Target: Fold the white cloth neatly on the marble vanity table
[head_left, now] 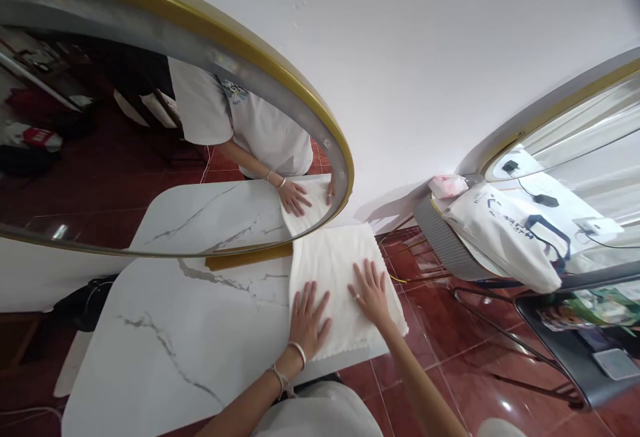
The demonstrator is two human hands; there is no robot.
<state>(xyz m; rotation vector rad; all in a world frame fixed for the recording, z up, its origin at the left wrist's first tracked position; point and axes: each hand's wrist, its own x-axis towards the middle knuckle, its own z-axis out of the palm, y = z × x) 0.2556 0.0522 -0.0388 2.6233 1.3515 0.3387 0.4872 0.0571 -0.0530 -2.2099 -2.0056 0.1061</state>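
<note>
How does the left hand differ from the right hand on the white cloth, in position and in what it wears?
The left hand lies nearer the cloth's near left edge; the right hand lies farther in, toward the right side. The left wrist carries bracelets; the right hand shows a ring and no bracelet. Both lie flat, palms down, fingers spread on the cloth.

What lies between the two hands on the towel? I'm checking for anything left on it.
Only bare white towel shows between the left hand and right hand, in the head view.
</note>
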